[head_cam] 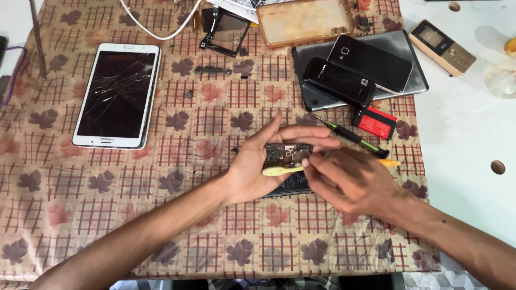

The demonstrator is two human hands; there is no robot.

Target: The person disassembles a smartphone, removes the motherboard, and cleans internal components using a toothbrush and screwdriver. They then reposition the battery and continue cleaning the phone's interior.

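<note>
My left hand (257, 164) cradles a small dark circuit board (287, 154) above the checked tablecloth (161, 225), fingers curled around its far edge, thumb under it. My right hand (352, 180) pinches a yellow pry tool (279, 170) against the board's near edge, fingertips (307, 161) pressed together. A dark phone body (290, 185) lies just beneath both hands. A green-tipped screwdriver (352, 137) and a red battery (375, 122) sit just beyond my right hand; a white tablet with cracked glass (117, 95) lies well apart to the left
</note>
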